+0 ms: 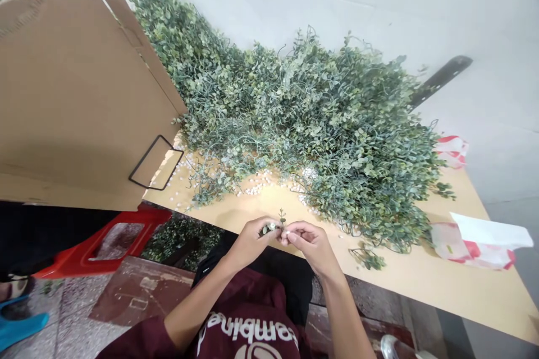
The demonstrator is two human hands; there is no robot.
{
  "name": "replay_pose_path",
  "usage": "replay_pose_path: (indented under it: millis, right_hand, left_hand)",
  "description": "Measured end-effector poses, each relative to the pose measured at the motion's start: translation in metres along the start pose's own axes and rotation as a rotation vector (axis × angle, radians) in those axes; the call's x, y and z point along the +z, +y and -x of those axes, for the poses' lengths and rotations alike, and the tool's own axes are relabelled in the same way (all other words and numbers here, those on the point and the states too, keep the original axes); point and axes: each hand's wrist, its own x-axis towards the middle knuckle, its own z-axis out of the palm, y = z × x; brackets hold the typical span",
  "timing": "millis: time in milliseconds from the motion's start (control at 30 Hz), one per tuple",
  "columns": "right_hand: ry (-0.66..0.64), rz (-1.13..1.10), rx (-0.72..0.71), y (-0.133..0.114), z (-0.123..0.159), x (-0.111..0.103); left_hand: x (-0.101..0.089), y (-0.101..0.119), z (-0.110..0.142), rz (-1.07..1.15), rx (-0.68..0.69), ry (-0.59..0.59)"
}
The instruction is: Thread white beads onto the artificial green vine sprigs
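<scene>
My left hand (251,235) and my right hand (309,241) meet at the near edge of the tan table (442,286). Both are pinched on one small artificial green sprig (281,217), whose tip sticks up between the fingertips. A small whitish piece shows at my left fingertips. Just beyond the hands lies a big heap of artificial green foliage (303,123) that covers most of the table. Small white beads (252,189) are scattered along the heap's near side.
A large open cardboard box (76,101) stands at the left with a black wire loop (151,162) on its flap. Red-and-white plastic bags (475,241) lie at the table's right end. A red plastic stool (105,241) stands on the floor at the left.
</scene>
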Motion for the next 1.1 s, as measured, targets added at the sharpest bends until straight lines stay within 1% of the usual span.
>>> replay_pose_path:
  millis: [133, 233, 433, 600, 767, 933, 1100]
  right_hand:
    - [0.056, 0.076, 0.003, 0.000, 0.002, -0.002]
    - [0.052, 0.121, 0.010, 0.001, 0.003, -0.004]
    - [0.006, 0.168, 0.018, -0.003, 0.003, -0.005]
    - [-0.001, 0.151, 0.009, -0.003, 0.001, -0.003]
    - [0.014, 0.109, 0.029, 0.001, -0.001, -0.002]
    - [0.045, 0.051, 0.079, 0.008, -0.004, -0.002]
    - [0.042, -0.034, 0.115, 0.011, -0.008, 0.000]
  left_hand:
    - [0.001, 0.001, 0.001, -0.011, 0.029, -0.015]
    - [0.001, 0.000, 0.003, -0.048, 0.052, -0.025]
    - [-0.002, 0.000, 0.005, -0.161, 0.226, -0.055]
    - [-0.006, -0.003, 0.006, -0.180, 0.313, -0.079]
    - [-0.007, -0.006, 0.005, -0.188, 0.315, -0.088]
    - [-0.008, -0.007, 0.003, -0.201, 0.312, -0.085]
    - [-0.010, -0.008, 0.001, -0.213, 0.294, -0.087]
